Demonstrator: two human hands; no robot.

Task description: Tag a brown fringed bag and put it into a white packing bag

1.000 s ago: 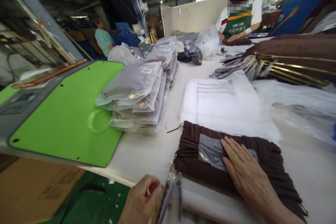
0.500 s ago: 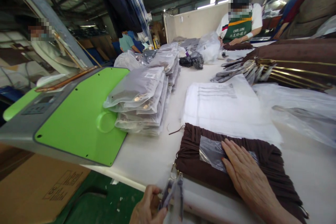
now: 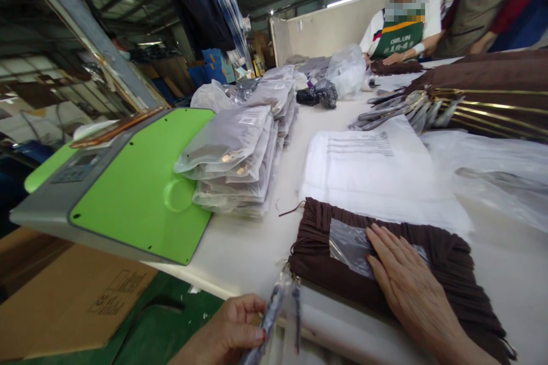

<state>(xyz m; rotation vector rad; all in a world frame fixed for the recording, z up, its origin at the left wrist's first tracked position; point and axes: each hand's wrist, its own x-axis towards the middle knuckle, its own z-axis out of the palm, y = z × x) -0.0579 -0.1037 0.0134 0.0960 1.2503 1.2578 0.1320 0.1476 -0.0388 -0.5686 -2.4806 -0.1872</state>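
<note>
A brown gathered-fabric bag [image 3: 325, 274] lies at the near edge of the white table. My right hand [image 3: 406, 279] rests flat on top, fingers stretched over a clear plastic piece [image 3: 347, 245]. From metal rings at the bag's left corner hangs a plastic-wrapped strap [image 3: 274, 311]. My left hand [image 3: 235, 325] pinches one length of this strap between thumb and fingers, beyond the table edge. Another length of the strap dangles beside it. Above the bag is a stack of white translucent plastic bags [image 3: 355, 177].
A green-topped machine [image 3: 137, 194] stands left, beside packed bags [image 3: 231, 137] in clear plastic. More brown bags [image 3: 483, 85] with gold zippers lie at right. Across the table, a person in a green apron [image 3: 398, 40] handles brown fabric. A cardboard box [image 3: 64, 296] sits below left.
My left hand has shifted down and left along the wrapped strap, which now runs straighter from the bag. My right hand stays flat on the bag. The view has shifted slightly.
</note>
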